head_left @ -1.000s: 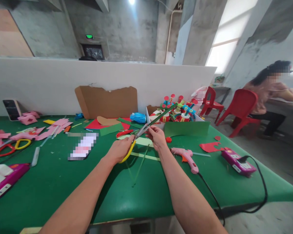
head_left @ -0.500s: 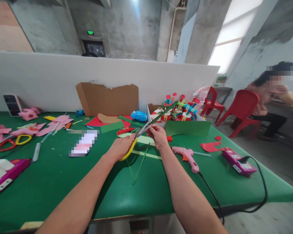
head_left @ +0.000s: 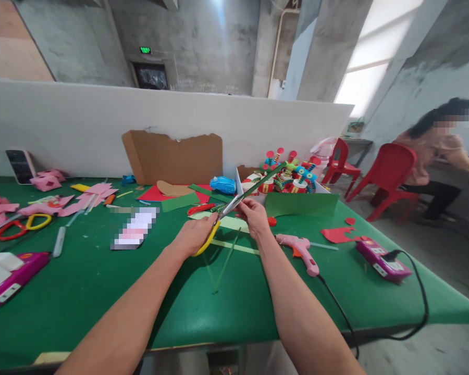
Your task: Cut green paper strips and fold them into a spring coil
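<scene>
My left hand [head_left: 195,235] is closed around yellow-handled scissors [head_left: 208,244], whose metal blades point up and to the right. In my right hand [head_left: 254,214], thumb and fingers pinch a dark green paper strip [head_left: 266,180] that slants up past the blades. The blades lie against the strip's near end; whether they are cutting it I cannot tell. Below the hands, a narrow green strip [head_left: 229,260] hangs or lies in a V shape. Pale green paper [head_left: 234,224] rests on the table behind it.
A white box [head_left: 240,183] holds several colourful spring figures, with a green sheet [head_left: 300,204] before it. To the right are a pink glue gun [head_left: 303,252] and a purple power strip [head_left: 383,260]. Red-and-yellow scissors [head_left: 23,226] lie left. A person [head_left: 430,151] sits on a red chair.
My hands, the scissors and the strip stay almost where they were; the view shifts very slightly. At the right, the seated person's forearm has moved forward.
</scene>
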`<state>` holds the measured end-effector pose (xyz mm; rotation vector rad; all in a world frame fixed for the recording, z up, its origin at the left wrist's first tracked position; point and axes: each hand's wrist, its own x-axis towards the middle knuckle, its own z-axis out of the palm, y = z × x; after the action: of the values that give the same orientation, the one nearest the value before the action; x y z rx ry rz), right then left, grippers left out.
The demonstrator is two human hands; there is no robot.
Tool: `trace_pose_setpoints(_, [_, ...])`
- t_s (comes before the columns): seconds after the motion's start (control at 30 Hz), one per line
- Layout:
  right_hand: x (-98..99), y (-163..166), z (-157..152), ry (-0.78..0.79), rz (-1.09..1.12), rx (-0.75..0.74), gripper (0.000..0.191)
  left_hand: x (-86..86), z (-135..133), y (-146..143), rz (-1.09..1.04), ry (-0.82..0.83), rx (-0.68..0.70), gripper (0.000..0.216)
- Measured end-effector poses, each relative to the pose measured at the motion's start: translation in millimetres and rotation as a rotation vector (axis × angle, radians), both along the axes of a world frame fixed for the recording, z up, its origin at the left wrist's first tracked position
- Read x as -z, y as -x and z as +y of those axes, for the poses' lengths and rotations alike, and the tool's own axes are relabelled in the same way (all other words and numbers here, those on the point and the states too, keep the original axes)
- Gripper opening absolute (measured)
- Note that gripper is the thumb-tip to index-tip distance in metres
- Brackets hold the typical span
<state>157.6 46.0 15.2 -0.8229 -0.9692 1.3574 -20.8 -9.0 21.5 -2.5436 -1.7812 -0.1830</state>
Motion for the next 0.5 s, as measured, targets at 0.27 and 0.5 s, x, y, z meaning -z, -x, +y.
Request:
trace_pose_setpoints(0.27, [-1.8, -2.2, -0.4, -0.053, -0.05, 0.0, 0.035, -2.5, -0.9, 0.2, 0.013, 0.014, 0.009, 0.034])
trace_pose_setpoints(0.5, [-0.2, -3.0, 0.3, -0.062, -0.082, -0.002, 0.033, -1.3, -0.3, 1.6, -0.019, 0.011, 0.009, 0.034])
